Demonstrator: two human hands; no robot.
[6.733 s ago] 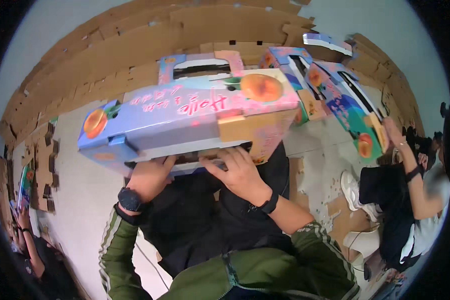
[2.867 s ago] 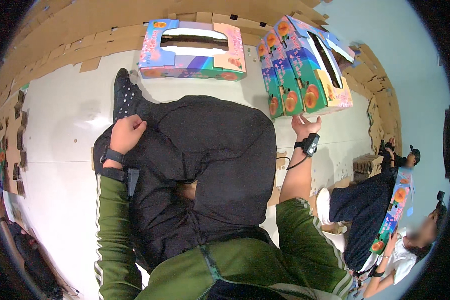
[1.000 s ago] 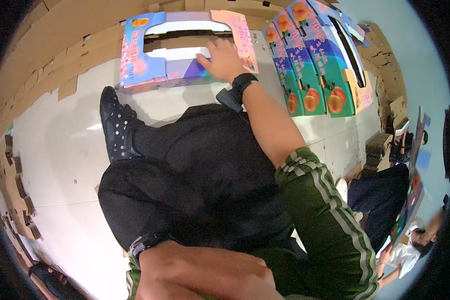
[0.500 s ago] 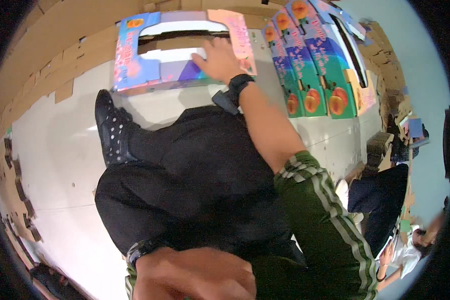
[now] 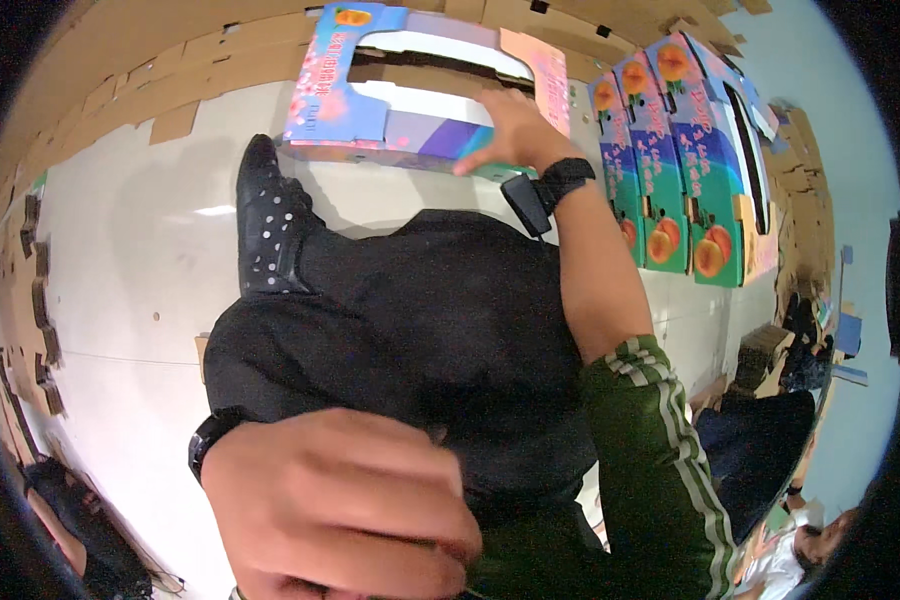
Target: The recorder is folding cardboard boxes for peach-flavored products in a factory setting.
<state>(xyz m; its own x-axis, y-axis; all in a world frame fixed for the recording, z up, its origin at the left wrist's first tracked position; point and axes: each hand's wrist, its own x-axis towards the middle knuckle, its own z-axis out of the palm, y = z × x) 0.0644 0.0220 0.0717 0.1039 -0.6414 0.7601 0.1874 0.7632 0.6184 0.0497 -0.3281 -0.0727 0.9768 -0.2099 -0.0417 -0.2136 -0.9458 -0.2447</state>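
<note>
An open fruit box (image 5: 410, 128) lies on the floor (image 5: 120, 290) at the far middle of the scene, its long window facing up, with the right hand (image 5: 492, 135) at its near right part. That hand is spread, thumb and fingers apart: the fingers reach toward the window, while the thumb points left along the near wall; whether they press on the cardboard I cannot tell. The left hand (image 5: 340, 500) is well apart from the right, near the body above the lap, its fingers curled and blurred; I cannot tell whether anything is inside it. To handle the box well, as I judge it, the right hand should take the firm wall rather than a thin flap, fingers inside the window and thumb outside, with a light squeeze, since the cardboard may buckle; the left hand on the opposite end would keep it from twisting. Counting up, there is one box by the right hand and three more boxes (image 5: 670, 160) standing side by side to the right, four in all. One dotted shoe (image 5: 268, 225) shows just nearer than the open box's left end. At least two other people appear, one near left (image 5: 100, 540) and one near right (image 5: 785, 565).
</note>
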